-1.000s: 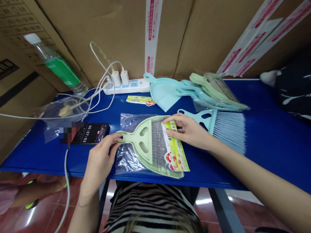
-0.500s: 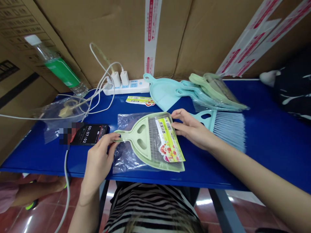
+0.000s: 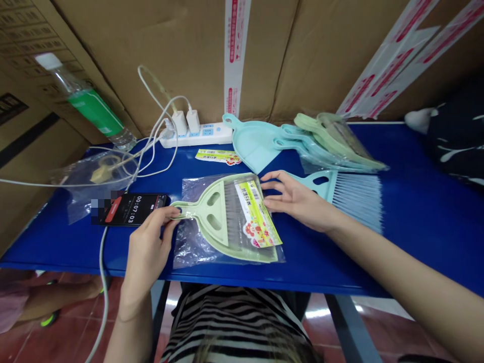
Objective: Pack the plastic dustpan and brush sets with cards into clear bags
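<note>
Head view: A green plastic dustpan (image 3: 206, 212) is pinched at its handle end by the left hand (image 3: 145, 252), between thumb and curled fingers, and is laid flat on a clear plastic bag (image 3: 191, 247) at the middle of a blue table (image 3: 321, 267). A pale-bristled brush (image 3: 230, 222) is nested in the dustpan, and a yellow-green printed label (image 3: 257, 217) is laid across the bristles.

The right hand (image 3: 298, 201) is held open, its fingers spread and empty, with the fingertips just beside the label and the bag's right edge. Compared with the earlier frame, the right hand is drawn back from the label, and the dustpan is shifted slightly toward 9 o'clock.

A blue hand brush (image 3: 357, 199) is placed at 3 o'clock, partly beneath the right hand. A stack of bagged dustpans (image 3: 333, 143) is seen at 1 o'clock, and a blue dustpan (image 3: 253, 143) at 12 o'clock. A smartphone (image 3: 132, 209) at 9 o'clock is shown with its timer at 00:07:03, one second on.
</note>
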`<state>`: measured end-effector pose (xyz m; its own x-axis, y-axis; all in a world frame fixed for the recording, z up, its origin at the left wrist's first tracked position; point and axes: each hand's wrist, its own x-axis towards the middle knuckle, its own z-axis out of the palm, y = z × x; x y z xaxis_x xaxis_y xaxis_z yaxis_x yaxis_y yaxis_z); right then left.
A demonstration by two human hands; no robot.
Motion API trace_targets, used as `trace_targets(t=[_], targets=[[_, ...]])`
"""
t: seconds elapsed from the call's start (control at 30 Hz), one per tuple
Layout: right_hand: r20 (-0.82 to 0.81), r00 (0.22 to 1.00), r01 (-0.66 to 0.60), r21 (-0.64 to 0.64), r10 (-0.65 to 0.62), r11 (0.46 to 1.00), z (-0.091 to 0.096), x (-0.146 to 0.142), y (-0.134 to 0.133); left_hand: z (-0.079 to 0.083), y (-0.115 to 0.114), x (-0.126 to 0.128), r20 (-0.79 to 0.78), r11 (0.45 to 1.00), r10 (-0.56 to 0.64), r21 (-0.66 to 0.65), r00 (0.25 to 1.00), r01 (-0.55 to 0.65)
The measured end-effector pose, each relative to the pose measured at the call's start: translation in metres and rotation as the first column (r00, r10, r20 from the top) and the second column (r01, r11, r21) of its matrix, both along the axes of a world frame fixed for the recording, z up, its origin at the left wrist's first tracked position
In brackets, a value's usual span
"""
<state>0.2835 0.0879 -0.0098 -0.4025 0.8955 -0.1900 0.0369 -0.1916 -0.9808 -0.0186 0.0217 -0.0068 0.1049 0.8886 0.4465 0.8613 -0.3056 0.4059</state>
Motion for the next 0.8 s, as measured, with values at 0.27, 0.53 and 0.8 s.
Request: trace_targets(t=[0.27, 0.53, 0.8], targets=[[0.415, 0.907, -0.114, 0.396, -0.067, 0.911, 0.006, 0.004, -0.003, 0.004, 0.0, -0.006, -0.062, 1.0, -0.008, 0.024, 0.998, 0.009], [0.656, 0.748, -0.385, 0.556, -0.104, 0.737, 0.006, 0.0, -0.009, 0.006, 0.001, -0.006, -0.087, 1.0, -0.012, 0.026, 0.996, 0.015], [0.586, 0.809, -0.262, 0.44, -0.053, 0.859, 0.005, -0.01, -0.011, 0.007, 0.001, -0.006, -0.105, 0.999, -0.019, 0.027, 0.994, 0.022]])
